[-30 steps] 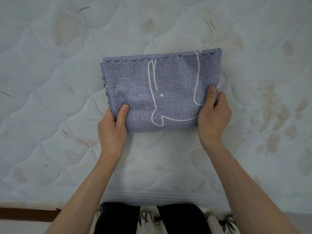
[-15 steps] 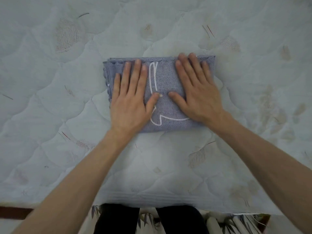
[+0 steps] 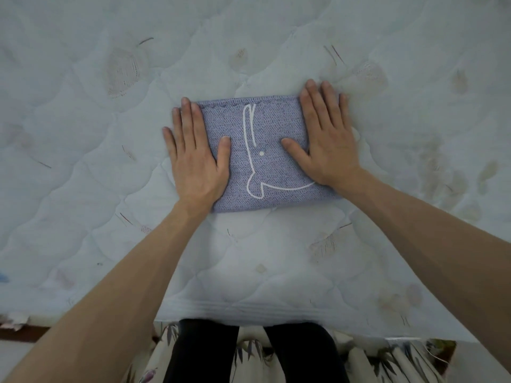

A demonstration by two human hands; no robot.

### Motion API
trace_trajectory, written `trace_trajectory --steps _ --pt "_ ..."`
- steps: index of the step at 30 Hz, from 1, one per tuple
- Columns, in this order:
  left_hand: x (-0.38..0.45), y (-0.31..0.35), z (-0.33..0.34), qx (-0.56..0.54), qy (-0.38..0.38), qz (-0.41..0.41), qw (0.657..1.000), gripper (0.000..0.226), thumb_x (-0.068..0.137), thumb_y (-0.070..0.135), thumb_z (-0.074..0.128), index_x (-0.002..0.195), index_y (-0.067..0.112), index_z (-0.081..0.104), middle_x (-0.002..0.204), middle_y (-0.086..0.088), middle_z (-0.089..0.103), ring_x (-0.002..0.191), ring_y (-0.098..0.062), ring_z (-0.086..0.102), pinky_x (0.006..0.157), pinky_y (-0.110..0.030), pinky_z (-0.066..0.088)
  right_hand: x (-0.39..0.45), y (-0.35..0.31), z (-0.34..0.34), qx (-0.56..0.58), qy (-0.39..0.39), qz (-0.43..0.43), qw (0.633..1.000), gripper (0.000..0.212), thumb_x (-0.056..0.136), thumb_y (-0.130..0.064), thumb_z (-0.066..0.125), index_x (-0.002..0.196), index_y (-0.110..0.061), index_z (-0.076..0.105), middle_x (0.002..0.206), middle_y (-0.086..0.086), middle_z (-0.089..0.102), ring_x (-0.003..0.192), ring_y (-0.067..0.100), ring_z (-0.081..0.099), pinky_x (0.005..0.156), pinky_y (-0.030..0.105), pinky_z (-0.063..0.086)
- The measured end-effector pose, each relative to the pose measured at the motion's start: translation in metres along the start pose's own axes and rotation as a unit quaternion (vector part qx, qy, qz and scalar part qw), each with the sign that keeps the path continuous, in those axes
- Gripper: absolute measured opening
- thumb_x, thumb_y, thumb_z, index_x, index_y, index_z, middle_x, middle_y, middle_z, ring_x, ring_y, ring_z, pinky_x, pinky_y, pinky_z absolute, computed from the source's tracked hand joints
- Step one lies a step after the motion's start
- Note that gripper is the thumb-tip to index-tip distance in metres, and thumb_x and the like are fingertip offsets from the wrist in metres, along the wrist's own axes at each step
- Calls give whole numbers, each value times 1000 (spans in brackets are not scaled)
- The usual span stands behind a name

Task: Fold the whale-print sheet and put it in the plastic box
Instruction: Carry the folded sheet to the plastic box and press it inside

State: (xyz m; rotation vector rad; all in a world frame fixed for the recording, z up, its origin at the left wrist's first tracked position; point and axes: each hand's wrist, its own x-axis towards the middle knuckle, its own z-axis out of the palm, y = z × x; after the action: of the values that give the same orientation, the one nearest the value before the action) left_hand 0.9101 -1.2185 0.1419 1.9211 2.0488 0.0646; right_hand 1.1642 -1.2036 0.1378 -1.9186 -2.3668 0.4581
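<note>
We see a blue-grey folded sheet with a white whale outline (image 3: 265, 158) lying flat on a white quilted mattress (image 3: 83, 189), towards its near edge. Our left hand (image 3: 195, 158) and right hand (image 3: 327, 142) press its two ends, fingers straight and spread. The sheet's far edge looks slightly scalloped, perhaps.

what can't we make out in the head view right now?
- Plastic box: not in the frame.
- Whale-print sheet: side edges covered by left hand and right hand; layer count hidden inside the fold.
- Whale outline: partly under the right hand.
</note>
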Motion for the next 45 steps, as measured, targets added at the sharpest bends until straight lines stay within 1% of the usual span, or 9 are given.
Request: trace_trajectory --steps 3,6,9,11,15,22,33,39,45 --pt "-16 0 -16 -46 9 -44 998 80 104 57 37 163 8 13 171 -10 8 158 -22 10 129 -39 9 -8 -1 -13 60 -10 37 997 89 97 -67 41 160 -9 17 168 11 10 156 28 8 125 48 13" --pt "-67 0 -34 -204 14 -306 930 88 94 60 57 159 10 26 161 -16 31 145 -30 36 117 -38 29 -38 -13 -29 244 46 266 931 94 88 -58 64 158 -14 21 165 10 19 151 25 23 123 37 22" --pt "-116 26 -52 -512 -133 -620 580 80 83 64 71 141 16 44 127 -16 60 108 -27 63 89 -45 57 -68 -33 -42 352 24 473 807 85 80 -48 76 149 -15 39 144 5 47 128 21 53 107 38 45" --pt "-124 49 -57 -623 -227 -592 458 79 82 67 70 138 16 47 130 -15 64 115 -27 66 101 -55 52 -80 -40 -47 453 -23 523 722 75 76 -39 84 139 -19 48 130 -2 60 113 16 63 98 37 52" --pt "-102 78 -52 -706 -195 -492 471 58 88 49 68 139 23 60 135 -3 68 124 -22 64 109 -54 46 -96 -44 -56 674 -107 523 511 54 76 -15 83 126 -9 64 115 4 75 104 23 71 87 36 58" --pt "-127 62 -80 -738 -213 -430 475 49 96 16 64 144 8 55 141 -11 63 129 -25 61 111 -44 47 -188 -107 -88 838 -8 493 234 59 84 0 66 141 -10 53 134 12 65 122 32 63 92 47 57" --pt "-163 144 -141 -515 -525 -264 624 32 93 9 64 124 8 73 134 -10 68 121 -23 67 98 -37 57 -418 -161 -226 815 168 525 181 53 88 10 60 139 -1 53 137 21 60 127 43 56 107 62 43" --pt "-246 238 -152 -215 -779 -45 587 66 72 23 89 131 4 66 131 -20 68 118 -33 68 89 -35 60 -590 -184 -241 777 270 555 125 45 74 16 58 115 1 70 120 25 68 108 39 68 81 39 58" --pt "-384 310 -123 -46 -811 -19 584 43 87 33 83 126 16 72 132 -17 68 121 -36 66 94 -39 58 -724 -200 -214 777 294 552 74 71 64 7 79 131 3 56 125 28 65 113 45 65 89 47 56"
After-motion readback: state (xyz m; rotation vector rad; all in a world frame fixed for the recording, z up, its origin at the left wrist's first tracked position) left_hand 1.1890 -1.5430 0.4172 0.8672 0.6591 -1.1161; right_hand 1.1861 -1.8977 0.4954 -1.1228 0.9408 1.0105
